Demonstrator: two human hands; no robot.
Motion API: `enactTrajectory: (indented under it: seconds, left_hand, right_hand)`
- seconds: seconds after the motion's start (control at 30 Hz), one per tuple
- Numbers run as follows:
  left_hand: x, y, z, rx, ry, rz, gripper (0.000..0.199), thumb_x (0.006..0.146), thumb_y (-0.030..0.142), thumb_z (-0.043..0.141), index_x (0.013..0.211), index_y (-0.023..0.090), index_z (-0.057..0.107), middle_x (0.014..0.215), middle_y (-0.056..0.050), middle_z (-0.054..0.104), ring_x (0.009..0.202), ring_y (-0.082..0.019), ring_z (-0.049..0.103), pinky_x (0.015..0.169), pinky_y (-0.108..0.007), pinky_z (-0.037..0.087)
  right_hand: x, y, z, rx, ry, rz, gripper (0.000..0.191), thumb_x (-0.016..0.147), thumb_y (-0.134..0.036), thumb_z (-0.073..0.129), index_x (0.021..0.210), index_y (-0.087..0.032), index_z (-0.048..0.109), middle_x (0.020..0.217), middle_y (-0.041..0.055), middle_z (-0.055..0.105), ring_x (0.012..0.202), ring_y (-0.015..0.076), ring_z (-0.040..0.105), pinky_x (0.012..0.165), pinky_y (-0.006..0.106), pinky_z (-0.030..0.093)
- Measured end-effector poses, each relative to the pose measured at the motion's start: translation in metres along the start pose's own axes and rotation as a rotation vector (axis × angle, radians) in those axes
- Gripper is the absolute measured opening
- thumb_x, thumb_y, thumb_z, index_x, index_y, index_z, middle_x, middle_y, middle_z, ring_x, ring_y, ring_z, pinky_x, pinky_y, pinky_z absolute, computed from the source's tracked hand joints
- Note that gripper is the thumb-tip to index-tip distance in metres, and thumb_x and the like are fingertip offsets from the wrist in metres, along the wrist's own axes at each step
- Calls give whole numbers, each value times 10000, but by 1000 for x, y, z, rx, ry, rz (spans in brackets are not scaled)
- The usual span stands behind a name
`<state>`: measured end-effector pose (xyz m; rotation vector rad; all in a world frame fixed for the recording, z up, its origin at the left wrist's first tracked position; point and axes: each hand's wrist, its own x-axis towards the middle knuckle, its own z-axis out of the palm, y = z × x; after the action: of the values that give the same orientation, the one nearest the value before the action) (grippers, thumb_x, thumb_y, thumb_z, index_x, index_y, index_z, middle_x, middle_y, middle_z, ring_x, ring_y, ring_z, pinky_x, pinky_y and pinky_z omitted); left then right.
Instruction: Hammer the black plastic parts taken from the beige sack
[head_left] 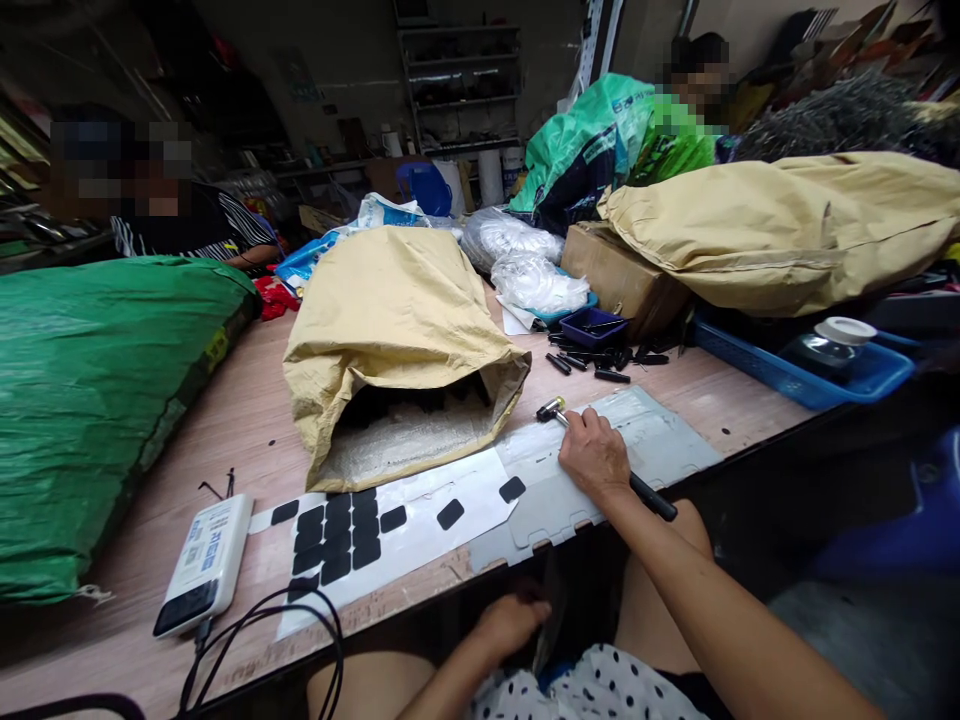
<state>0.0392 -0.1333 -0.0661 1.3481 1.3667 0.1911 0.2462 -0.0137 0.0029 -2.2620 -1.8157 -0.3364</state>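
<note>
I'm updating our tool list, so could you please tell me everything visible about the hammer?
The hammer has a small head, black at one end and yellowish at the other, a silvery, metal-looking shaft and a black grip. The right hand holds it around the middle, slantwise across the grey board, head pointing away from the person. Whether it touches the board cannot be told.

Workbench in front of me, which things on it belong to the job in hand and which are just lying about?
Likely in the job:
hammer, held in the right hand
grey board under it
black pieces
white sheet under them

Seemingly just lying about:
green sack
blue tray
lidded jar
</note>
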Motion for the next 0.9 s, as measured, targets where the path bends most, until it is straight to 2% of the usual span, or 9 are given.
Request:
enactTrajectory:
  seconds: [0.1,0.13,0.17,0.23,0.33,0.43,0.53,0.7,0.9]
  left_hand:
    - [-30,34,31,-75,-389,136,592,619,642,844,1003,201,752,817,-17,715,731,-188,658,694,-298,550]
    - [-38,48,42,-94,-437,251,668,595,686,856,1035,200,729,831,-16,711,727,-174,646,687,-279,543]
    - [-45,63,54,-91,-413,397,720,582,733,850,1041,197,706,842,-21,706,734,-172,642,703,-276,546]
    - [-53,90,72,-13,-171,711,709,623,798,793,967,189,678,836,-48,693,759,-196,647,778,-316,562]
    - [-59,119,79,196,170,1134,590,837,765,626,988,200,712,1038,-117,716,947,-265,678,959,-416,533]
    - [-62,134,64,460,137,1422,533,942,671,548,1308,310,688,1436,-92,596,1288,-329,575,1094,-434,470]
    - [-62,141,49,662,-5,1537,495,982,580,540,1427,378,617,1518,-31,539,1428,-317,467,1167,-390,419]
    - [-49,147,36,722,-160,1656,450,1005,542,488,1295,308,741,1449,-72,602,1470,-256,440,1223,-282,331]
    - [-55,136,43,782,-21,1717,478,1008,581,451,1376,371,672,1521,14,543,1546,-228,308,1243,-293,319]
  right_hand:
    - [1,-1,-1,-22,-27,2,291,984,-245,430,1201,-196,617,1070,113,590,975,250,537,756,343,344]
    - [1,-1,-1,-29,-37,0,291,983,-248,431,1205,-193,613,1076,117,588,978,251,538,757,342,347]
    - [1,-2,-2,-34,-46,-3,293,982,-249,434,1209,-190,609,1083,122,586,983,252,539,761,342,352]
    - [1,-2,-3,-39,-57,-7,295,980,-251,434,1212,-187,606,1092,127,585,992,253,541,770,346,361]
    - [1,-2,-3,-35,-49,3,301,985,-257,422,1214,-192,607,1096,125,585,999,257,545,778,355,367]
    - [2,-2,-2,-28,-34,17,300,991,-258,410,1205,-195,611,1092,120,588,1001,257,548,780,358,362]
    - [2,-3,-2,-16,-33,22,284,987,-252,417,1179,-190,617,1085,120,589,1002,252,548,776,353,355]
    - [1,-3,-3,-15,-35,20,282,970,-252,448,1188,-189,616,1091,126,588,996,249,540,772,348,354]
    - [1,-3,-2,-18,-27,15,292,965,-250,460,1202,-181,616,1094,129,586,999,253,533,787,342,355]
